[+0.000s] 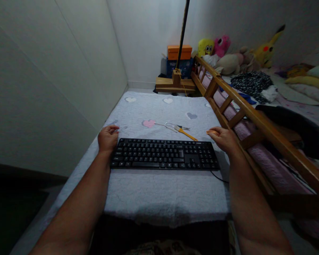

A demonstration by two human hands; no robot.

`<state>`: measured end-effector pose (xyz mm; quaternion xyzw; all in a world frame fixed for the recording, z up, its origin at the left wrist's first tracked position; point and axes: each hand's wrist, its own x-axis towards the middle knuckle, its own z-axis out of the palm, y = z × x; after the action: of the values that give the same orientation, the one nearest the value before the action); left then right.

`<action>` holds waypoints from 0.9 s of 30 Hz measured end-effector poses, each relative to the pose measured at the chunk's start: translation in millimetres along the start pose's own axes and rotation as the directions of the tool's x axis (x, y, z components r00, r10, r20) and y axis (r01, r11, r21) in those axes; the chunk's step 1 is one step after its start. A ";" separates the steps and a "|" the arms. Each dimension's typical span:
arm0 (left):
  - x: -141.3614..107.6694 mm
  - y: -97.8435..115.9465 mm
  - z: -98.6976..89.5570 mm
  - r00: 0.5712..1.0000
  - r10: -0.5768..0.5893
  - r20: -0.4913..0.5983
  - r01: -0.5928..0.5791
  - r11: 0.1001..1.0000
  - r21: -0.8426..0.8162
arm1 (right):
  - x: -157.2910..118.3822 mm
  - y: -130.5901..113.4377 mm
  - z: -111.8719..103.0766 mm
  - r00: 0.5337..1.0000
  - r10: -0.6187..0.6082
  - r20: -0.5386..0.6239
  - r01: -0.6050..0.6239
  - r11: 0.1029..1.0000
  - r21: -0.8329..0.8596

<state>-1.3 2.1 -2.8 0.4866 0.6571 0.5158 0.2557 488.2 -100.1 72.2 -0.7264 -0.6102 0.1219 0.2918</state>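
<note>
**Keyboard (164, 154) on a pale cloth (164, 191)**

The keyboard lies crosswise, keys up. Beside its left end, the left hand (108, 139) has curled fingers; whether their tips meet, I cannot tell. The right hand (224, 139) pinches a small orange thing (212, 132). Beyond the keyboard lies a yellow brush (187, 134); farther back, an orange box (179, 52).

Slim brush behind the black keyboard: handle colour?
Long slim brush handle: orange-yellow. Shows best in the head view.
</note>
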 end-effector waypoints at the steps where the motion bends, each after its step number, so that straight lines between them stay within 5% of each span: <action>1: 1.2 -1.8 -0.4 1.000 -0.009 -0.001 0.009 1.000 -0.015 | 2.0 6.4 4.1 1.000 0.009 -0.004 -0.009 1.000 0.021; 15: 5.5 -3.6 -0.5 0.998 -0.052 -0.035 0.050 0.997 -0.061 | 4.4 56.6 40.3 0.985 0.143 -0.100 -0.124 0.977 0.173; 27: 18.1 -22.2 3.0 0.999 -0.007 -0.054 0.007 1.000 0.005 | 7.5 58.3 40.8 0.968 0.129 -0.215 -0.091 0.979 0.181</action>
<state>-14.3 19.9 -21.4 0.4709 0.6669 0.5259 0.2385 515.7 -86.6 7.5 -0.7408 -0.5191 0.1062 0.4128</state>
